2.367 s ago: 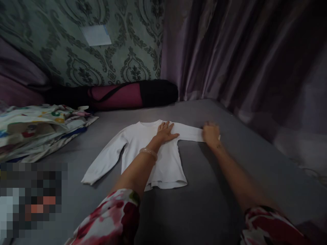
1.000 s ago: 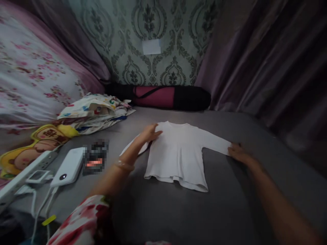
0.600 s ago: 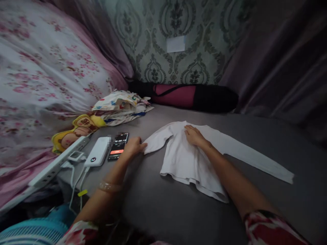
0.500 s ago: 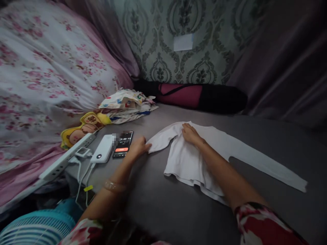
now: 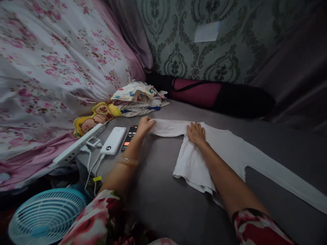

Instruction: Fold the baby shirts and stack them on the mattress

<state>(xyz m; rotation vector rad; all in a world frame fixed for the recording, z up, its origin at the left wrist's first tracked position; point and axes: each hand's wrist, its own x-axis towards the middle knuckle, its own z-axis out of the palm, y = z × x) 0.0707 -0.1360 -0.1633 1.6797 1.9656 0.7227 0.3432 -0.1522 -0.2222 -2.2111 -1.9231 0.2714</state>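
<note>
A white long-sleeved shirt lies spread on the grey sheet. My left hand is closed on the cuff of its left-hand sleeve, which stretches out sideways from the shoulder. Flat on the shirt near that shoulder rests my right hand, its fingers stretched out and pressing on the cloth. The other sleeve runs down to the right and leaves the frame. My right forearm covers part of the shirt's body and hem.
Beside my left forearm lie a phone, a white power bank and a power strip with cables. Behind them are a yellow plush and piled clothes. A long black-and-maroon bag lies by the wall. A blue fan stands lower left.
My left hand has moved the sleeve outward and up, so it now lies straighter. My right hand stays near the shoulder, its fingers more spread. The view has shifted left.
</note>
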